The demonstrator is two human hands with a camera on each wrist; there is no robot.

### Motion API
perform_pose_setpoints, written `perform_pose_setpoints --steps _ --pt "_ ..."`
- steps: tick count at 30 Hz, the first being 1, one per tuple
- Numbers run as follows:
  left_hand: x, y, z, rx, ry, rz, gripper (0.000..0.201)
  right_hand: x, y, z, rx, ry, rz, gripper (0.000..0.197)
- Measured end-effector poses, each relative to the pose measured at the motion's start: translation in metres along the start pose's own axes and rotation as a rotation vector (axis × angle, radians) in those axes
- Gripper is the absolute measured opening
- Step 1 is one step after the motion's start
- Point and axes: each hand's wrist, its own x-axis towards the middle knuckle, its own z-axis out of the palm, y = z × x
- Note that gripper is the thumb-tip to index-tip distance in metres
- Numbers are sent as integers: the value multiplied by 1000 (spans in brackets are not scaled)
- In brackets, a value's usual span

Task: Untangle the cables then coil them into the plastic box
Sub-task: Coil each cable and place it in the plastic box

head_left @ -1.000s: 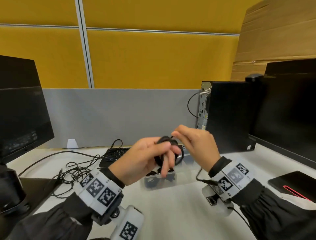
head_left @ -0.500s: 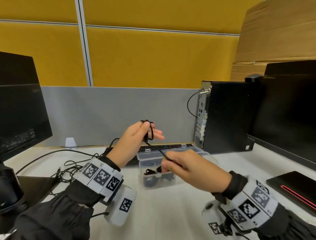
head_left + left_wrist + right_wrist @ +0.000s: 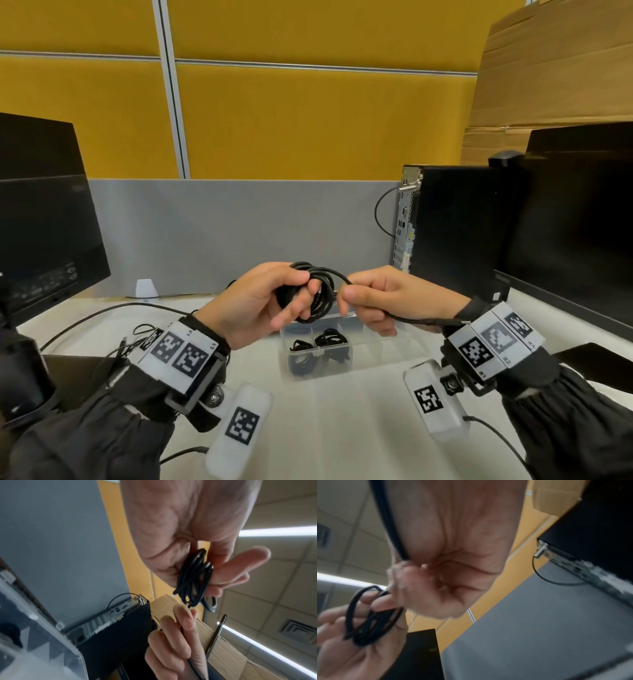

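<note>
Yellow partition panels and a grey desk screen back a white tabletop [image 3: 325, 428]. Held above it, a thin black cable [image 3: 317, 296] is wound in several loops round the fingers of the left hand [image 3: 253, 308], which curls on the bundle. From the coil's 3 o'clock side the free run passes into the right hand [image 3: 387, 299], pinched between thumb and fingers, and the tail with its plug trails on toward that wrist. Little cable seems left to wind. Directly below, at the coil's 6 o'clock, the clear plastic compartment box [image 3: 376, 353] already holds small black coils. At 8 o'clock a loose tangle of black wires [image 3: 137, 337] lies on the tabletop, possibly still to sort. At 2 o'clock stands a black computer tower [image 3: 455, 222].
</note>
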Motion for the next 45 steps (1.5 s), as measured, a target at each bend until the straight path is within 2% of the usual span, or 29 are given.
perform_pose_setpoints --steps 3,7,10,12,14,17,19,21,23,25,26,28,31,34,39,41,42,43,45 --pt "1 -3 2 -116 27 22 18 -5 2 -2 131 -100 15 21" --pt "1 -5 8 -323 12 42 8 -8 5 -4 116 -75 0 23" --pt "7 2 11 -585 223 176 8 -8 12 2 87 -15 22 23" --pt "12 4 12 -615 342 269 15 -5 16 12 55 73 50 24" --pt "18 -2 11 -402 381 295 20 1 16 27 -154 186 91 27" --pt "22 -17 15 257 445 355 21 9 13 51 -880 312 119 27" --pt "23 -27 11 639 467 392 22 12 12 59 -1292 491 47 15" --pt "21 -32 4 821 457 316 34 11 9 60 -1386 644 -17 12" --pt "18 -32 2 828 338 192 54 11 13 55 -1299 729 -117 22" --pt "15 -31 4 916 260 130 66 12 17 55 -1162 631 -106 48" --pt "14 -30 6 995 271 129 64 14 19 55 -1158 581 -71 59" --pt "11 -32 12 1101 339 189 57 16 20 53 -1173 480 35 66" --pt "8 -40 14 1087 432 258 58 18 20 49 -1093 450 49 58" --pt "8 -46 13 1121 447 298 56 18 25 52 -981 407 31 48" --pt "7 -58 15 1078 486 372 40 20 43 51 -1006 443 -6 53" --pt "8 -61 12 960 514 326 31 21 52 52 -1025 490 -23 65" --pt "9 -60 11 874 518 287 26 21 56 52 -947 515 -27 64" --pt "10 -58 11 750 510 254 21 22 61 52 -799 545 -38 54" --pt "11 -53 11 412 465 195 10 27 70 49 -454 624 -61 20"
